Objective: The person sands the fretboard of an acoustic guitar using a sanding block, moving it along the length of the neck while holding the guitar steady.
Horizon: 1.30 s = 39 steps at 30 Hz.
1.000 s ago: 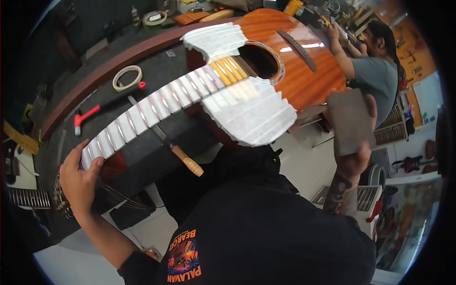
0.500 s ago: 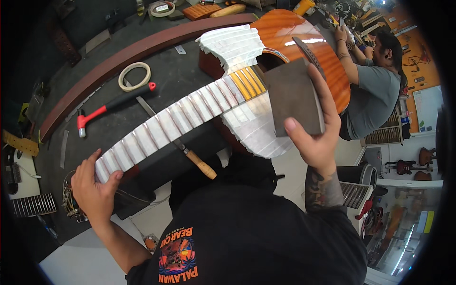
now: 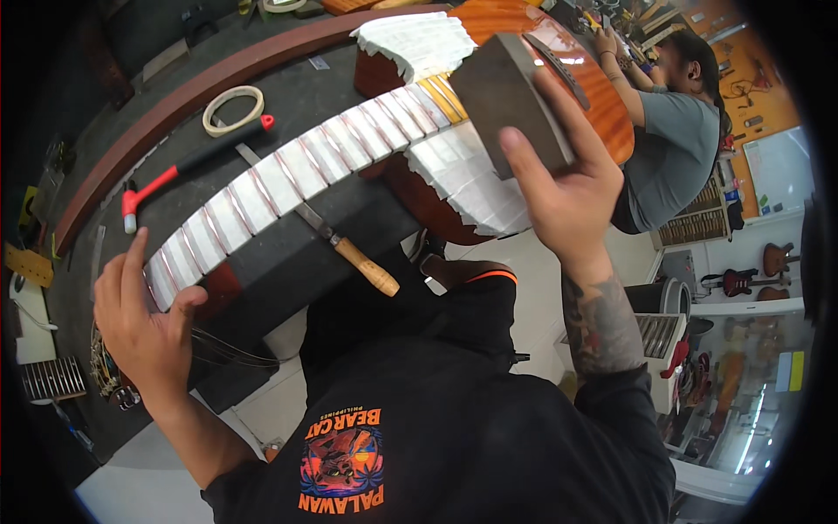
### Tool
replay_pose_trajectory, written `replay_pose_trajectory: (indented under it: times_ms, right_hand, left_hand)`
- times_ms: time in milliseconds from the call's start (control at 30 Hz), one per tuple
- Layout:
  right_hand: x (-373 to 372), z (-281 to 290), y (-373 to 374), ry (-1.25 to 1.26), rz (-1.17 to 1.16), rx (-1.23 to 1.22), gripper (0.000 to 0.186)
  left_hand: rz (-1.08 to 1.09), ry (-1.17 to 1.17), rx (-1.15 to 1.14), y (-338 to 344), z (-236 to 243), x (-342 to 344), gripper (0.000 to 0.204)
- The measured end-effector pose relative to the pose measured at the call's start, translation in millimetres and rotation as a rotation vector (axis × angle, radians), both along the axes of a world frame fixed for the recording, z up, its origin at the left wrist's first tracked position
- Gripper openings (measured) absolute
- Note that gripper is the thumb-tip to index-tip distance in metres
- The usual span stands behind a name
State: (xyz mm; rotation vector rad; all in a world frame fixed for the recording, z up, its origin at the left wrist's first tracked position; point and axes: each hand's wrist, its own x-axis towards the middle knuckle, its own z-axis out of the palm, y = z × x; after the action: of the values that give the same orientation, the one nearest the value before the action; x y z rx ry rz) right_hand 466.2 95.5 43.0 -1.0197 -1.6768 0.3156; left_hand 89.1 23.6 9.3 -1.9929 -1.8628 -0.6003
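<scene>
An acoustic guitar with an orange-brown glossy body (image 3: pixel 602 118) lies across the bench, its neck (image 3: pixel 278 182) pointing left. White tape covers the fingerboard between the frets, with yellow strips (image 3: pixel 443 96) near the body. White masking (image 3: pixel 471 179) spreads over the top on both sides of the neck. In my right hand (image 3: pixel 572 188) is a dark grey-brown rectangular block (image 3: pixel 511 105), held tilted between thumb and fingers above the fingerboard's body end; it hides the soundhole. My left hand (image 3: pixel 144 323) is open at the neck's headstock end, thumb and index finger spread on either side of it.
A red-and-black hammer (image 3: pixel 192 166), a tape roll (image 3: pixel 233 111) and a long reddish-brown strip (image 3: pixel 209 87) lie beyond the neck. A wooden-handled file (image 3: pixel 367 266) passes under the neck, its handle toward me. At the right, another person (image 3: pixel 676 131) works at a cluttered bench.
The view has shifted, so the guitar and tools sit higher in the picture. My right hand has brought the block farther over the fingerboard's end and soundhole. My left index finger has straightened outward.
</scene>
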Motion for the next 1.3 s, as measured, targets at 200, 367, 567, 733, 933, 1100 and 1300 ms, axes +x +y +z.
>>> replay_pose_trajectory:
  times_ms: [200, 367, 567, 733, 933, 1100, 1300]
  right_hand:
    - [-8.9, -4.0, 20.5, -0.34, -0.096, 0.154, 0.046]
    - [-8.5, 1.9, 1.4, -0.497, -0.209, 0.02, 0.049]
    - [-25.5, 3.8, 3.4, -0.522, -0.311, -0.062, 0.052]
    - [-47.7, 14.4, 73.0, -0.63, -0.138, 0.061, 0.051]
    - [-18.3, 6.8, -9.2, -0.629, -0.27, 0.034, 0.049]
    - [-35.0, 14.1, 48.6, -0.657, -0.168, 0.056, 0.05]
    - [-21.9, 8.5, 31.3, -0.656, -0.126, 0.104, 0.051]
  left_hand:
    - [0.22, 0.284, 0.292, -23.3, -28.4, -11.5, 0.081]
    - [0.185, 0.176, 0.38, -21.4, -67.2, -20.7, 0.079]
    - [0.196, 0.148, 0.469, -20.4, -74.3, -19.6, 0.074]
    - [0.164, 0.14, 0.451, -20.7, -80.7, -29.0, 0.074]
    - [0.131, 0.107, 0.463, -21.8, -80.8, -28.2, 0.075]
    - [0.108, 0.181, 0.516, -16.2, -79.6, -31.3, 0.07]
    - [0.201, 0.257, 0.514, -20.4, -76.7, -29.1, 0.069]
